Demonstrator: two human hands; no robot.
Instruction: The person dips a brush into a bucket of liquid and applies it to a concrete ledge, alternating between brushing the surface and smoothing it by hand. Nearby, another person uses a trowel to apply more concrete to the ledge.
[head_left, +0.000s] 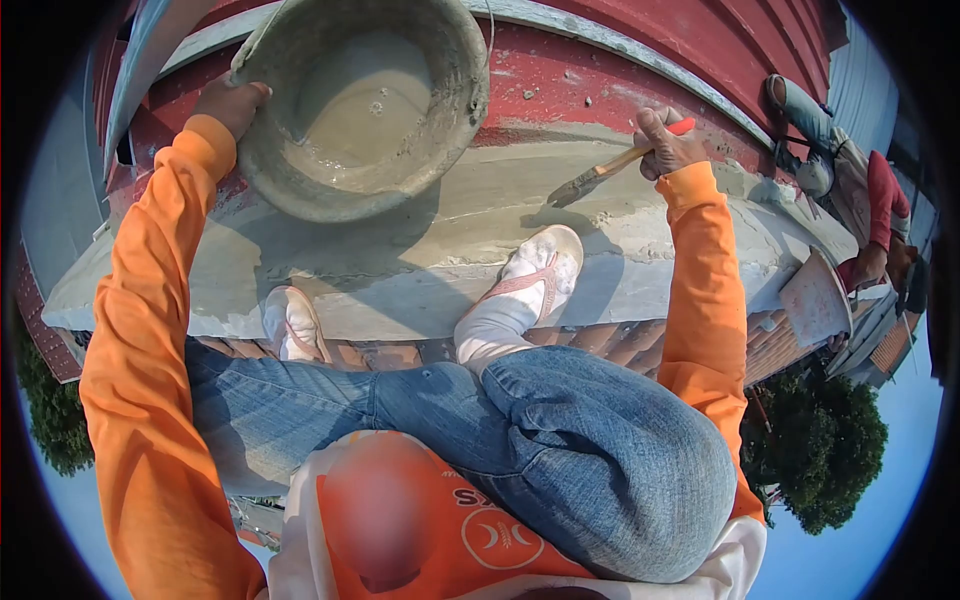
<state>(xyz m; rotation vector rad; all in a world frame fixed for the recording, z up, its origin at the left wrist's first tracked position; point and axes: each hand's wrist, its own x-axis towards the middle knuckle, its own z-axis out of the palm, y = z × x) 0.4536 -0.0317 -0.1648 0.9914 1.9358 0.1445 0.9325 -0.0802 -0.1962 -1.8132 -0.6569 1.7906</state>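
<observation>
My left hand (228,105) grips the left rim of a cement-crusted bucket (345,207), which is tilted towards me. Greyish, watery slurry (370,105) lies inside it. In my right hand (670,145) is a paintbrush (602,173) with a wooden handle and a red end. Its dark bristles point down and left, right at the wet grey cement ledge (640,230). Below the bristles is my sandalled foot (545,270) in a white sock. The other foot (294,322) rests on the ledge's lower edge, under the bucket.
Red metal sheeting (690,45) rises behind the ledge. Roof tiles (620,340) slope away below its near edge. At the far right a co-worker (880,200) in red sleeves bends over beside a pale bucket (812,295). Treetops (825,440) show beyond the drop.
</observation>
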